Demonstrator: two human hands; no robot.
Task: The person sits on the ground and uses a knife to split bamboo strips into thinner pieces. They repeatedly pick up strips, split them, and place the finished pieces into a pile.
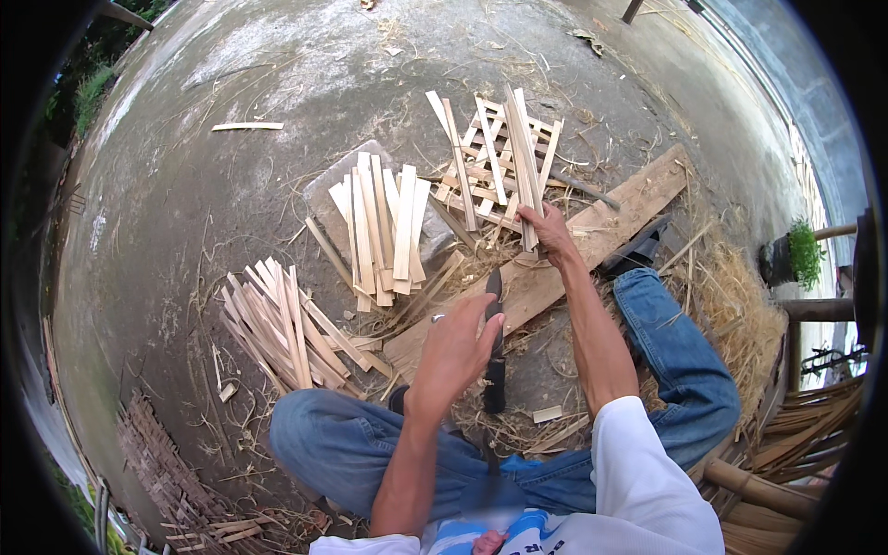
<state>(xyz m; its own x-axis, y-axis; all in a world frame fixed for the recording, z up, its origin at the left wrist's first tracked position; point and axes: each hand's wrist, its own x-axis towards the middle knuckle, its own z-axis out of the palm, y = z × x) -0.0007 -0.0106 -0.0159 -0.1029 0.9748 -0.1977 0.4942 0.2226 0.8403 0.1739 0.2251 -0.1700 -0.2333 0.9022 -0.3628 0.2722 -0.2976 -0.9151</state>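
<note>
I sit on a concrete floor in blue jeans. My left hand (458, 347) is shut around a dark long-bladed knife (495, 384), which stands upright over a wooden plank (610, 227). My right hand (550, 229) reaches forward and grips the near ends of a few long bamboo slats (523, 153). These slats lie on a criss-cross stack of slats (481, 171) at the plank's far side.
A bundle of cut slats (384, 227) rests on a flat stone (324, 190). Another pile (277, 324) lies by my left knee. Dry shavings (731, 296) cover the ground at right, near a potted plant (800, 250) and bamboo poles (768, 486). A woven mat (157, 453) lies lower left.
</note>
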